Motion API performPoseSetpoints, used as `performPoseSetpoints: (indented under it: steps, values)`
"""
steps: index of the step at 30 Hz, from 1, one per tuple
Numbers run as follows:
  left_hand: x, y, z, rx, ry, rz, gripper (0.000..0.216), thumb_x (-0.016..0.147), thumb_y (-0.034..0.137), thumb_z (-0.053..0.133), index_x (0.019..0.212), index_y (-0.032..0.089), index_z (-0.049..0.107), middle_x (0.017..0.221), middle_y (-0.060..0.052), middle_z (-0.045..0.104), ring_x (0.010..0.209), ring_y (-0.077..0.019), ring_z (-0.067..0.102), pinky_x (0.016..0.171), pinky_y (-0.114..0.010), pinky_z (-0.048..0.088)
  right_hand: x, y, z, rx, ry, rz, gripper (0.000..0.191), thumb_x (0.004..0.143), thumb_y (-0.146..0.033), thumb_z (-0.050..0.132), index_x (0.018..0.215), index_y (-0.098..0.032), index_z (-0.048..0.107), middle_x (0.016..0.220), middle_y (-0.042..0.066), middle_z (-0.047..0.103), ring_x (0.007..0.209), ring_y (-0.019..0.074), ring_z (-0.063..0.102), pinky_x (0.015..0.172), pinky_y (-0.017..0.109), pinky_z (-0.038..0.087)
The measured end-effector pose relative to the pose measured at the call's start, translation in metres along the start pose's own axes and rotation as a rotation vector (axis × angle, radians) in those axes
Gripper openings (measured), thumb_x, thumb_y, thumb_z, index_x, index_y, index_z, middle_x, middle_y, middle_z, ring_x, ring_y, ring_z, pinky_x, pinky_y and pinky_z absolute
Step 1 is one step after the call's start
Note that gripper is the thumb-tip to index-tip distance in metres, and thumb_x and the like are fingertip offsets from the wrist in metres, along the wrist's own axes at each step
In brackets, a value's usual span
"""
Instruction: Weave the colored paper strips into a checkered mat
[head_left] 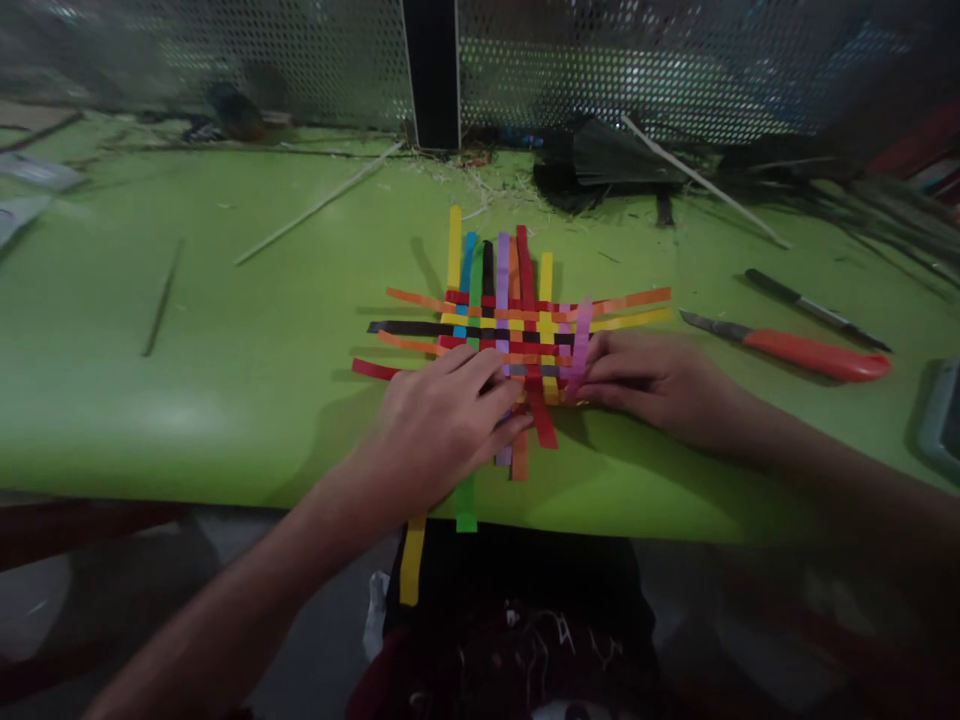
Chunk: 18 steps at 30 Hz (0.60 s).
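A loose weave of coloured paper strips (487,322) lies on the green table, with red, orange, yellow, black, green, blue and purple ends sticking out on all sides. My left hand (446,420) lies over its lower left part, fingers bent and thumb near the lower ends, gripping the weave. At the right edge, my right hand (637,380) has its fingertips pinched together on the strips there. A pink strip (580,345) stands up beside those fingertips. Just which strips each hand pinches is partly hidden by the fingers. A yellow strip end (411,565) hangs past the table's front edge.
To the right lie an orange-handled knife (817,355) and a black pen-like tool (817,308). Thin sticks (319,205) and dark leafy scraps (615,160) are at the back, before a perforated metal panel (637,60). A grey device (941,415) sits at the right edge.
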<state>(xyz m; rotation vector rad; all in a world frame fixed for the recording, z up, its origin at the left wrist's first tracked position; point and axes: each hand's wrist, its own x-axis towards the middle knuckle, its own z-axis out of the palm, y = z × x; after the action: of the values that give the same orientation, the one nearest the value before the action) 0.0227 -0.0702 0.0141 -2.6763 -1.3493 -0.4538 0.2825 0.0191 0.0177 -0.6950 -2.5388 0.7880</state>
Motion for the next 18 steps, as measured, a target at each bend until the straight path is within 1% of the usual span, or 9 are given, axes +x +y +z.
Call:
performPoseSetpoints:
  steps: [2, 6, 8, 11, 15, 18]
  values:
    - [0.001, 0.001, 0.002, 0.044, 0.021, -0.002, 0.028, 0.109, 0.028, 0.049, 0.108, 0.016, 0.074, 0.099, -0.009, 0.069, 0.086, -0.0241, 0.064, 0.063, -0.031, 0.044, 0.000, 0.001, 0.001, 0.019, 0.008, -0.009, 0.013, 0.097, -0.033, 0.068, 0.094, -0.031, 0.080, 0.095, 0.000, 0.077, 0.086, 0.0177, 0.073, 0.079, 0.032, 0.058]
    - [0.007, 0.003, 0.003, 0.111, 0.007, 0.002, 0.027, 0.108, 0.023, 0.047, 0.106, 0.019, 0.074, 0.094, -0.007, 0.069, 0.077, -0.0236, 0.063, 0.055, -0.031, 0.035, 0.001, 0.001, 0.001, 0.038, 0.013, -0.027, 0.013, 0.097, -0.032, 0.069, 0.092, -0.029, 0.080, 0.095, 0.001, 0.077, 0.083, 0.0167, 0.072, 0.078, 0.031, 0.059]
    - [0.010, 0.002, 0.002, 0.117, 0.012, 0.027, 0.028, 0.107, 0.022, 0.047, 0.098, 0.018, 0.073, 0.091, -0.007, 0.069, 0.075, -0.0232, 0.063, 0.053, -0.032, 0.033, 0.001, 0.000, 0.000, 0.033, 0.007, -0.013, 0.012, 0.097, -0.031, 0.069, 0.091, -0.029, 0.080, 0.097, 0.001, 0.078, 0.084, 0.0167, 0.072, 0.078, 0.032, 0.059]
    - [0.012, 0.001, 0.002, 0.088, 0.039, 0.039, 0.029, 0.107, 0.021, 0.048, 0.091, 0.016, 0.072, 0.087, -0.005, 0.070, 0.071, -0.0207, 0.063, 0.053, -0.032, 0.033, 0.000, 0.000, -0.001, 0.037, 0.002, 0.013, 0.012, 0.096, -0.031, 0.069, 0.090, -0.031, 0.080, 0.100, 0.001, 0.078, 0.087, 0.0174, 0.073, 0.081, 0.032, 0.059]
    - [0.012, 0.001, 0.005, 0.082, 0.112, 0.028, 0.025, 0.106, 0.019, 0.052, 0.091, 0.015, 0.072, 0.085, -0.003, 0.072, 0.067, -0.0175, 0.063, 0.054, -0.031, 0.036, 0.000, 0.002, 0.000, 0.072, -0.001, 0.013, 0.013, 0.096, -0.032, 0.069, 0.091, -0.030, 0.081, 0.100, 0.001, 0.078, 0.087, 0.0181, 0.073, 0.081, 0.033, 0.060]
    - [0.011, 0.002, 0.007, 0.108, 0.135, 0.043, 0.028, 0.107, 0.018, 0.048, 0.093, 0.016, 0.072, 0.089, -0.003, 0.076, 0.068, -0.0165, 0.064, 0.054, -0.031, 0.037, 0.000, 0.003, 0.003, 0.085, -0.009, 0.024, 0.014, 0.097, -0.032, 0.068, 0.094, -0.031, 0.081, 0.102, 0.003, 0.077, 0.089, 0.0199, 0.073, 0.081, 0.035, 0.060]
